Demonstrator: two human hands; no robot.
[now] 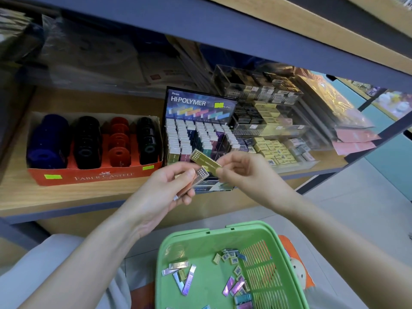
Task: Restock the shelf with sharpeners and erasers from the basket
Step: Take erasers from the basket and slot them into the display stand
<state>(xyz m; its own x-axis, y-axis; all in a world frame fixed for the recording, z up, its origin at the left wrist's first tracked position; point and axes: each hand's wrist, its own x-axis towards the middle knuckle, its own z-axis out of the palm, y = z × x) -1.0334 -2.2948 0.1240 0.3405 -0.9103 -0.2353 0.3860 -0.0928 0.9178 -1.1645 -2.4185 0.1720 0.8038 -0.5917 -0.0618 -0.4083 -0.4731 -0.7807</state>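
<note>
Hands work just in front of the Hi-Polymer display box (200, 103), which stands on a wooden shelf (66, 192). The right hand (243, 168) pinches a gold eraser (206, 161) between thumb and fingertips. The left hand (169, 186), fingers curled, holds a silvery-pink eraser (199, 177) close under it. Open air separates the box's front edge from the green basket (160, 253) below, where loose erasers (185, 275) lie scattered. An upper shelf (245, 25) overhangs the box. Left of the box a red carton (93, 175) holds rows of sharpeners (87, 141). Right of it stand clear bins (267, 108), their labels unreadable. The basket's near end is cut off, and goods behind the box are blurred.
</note>
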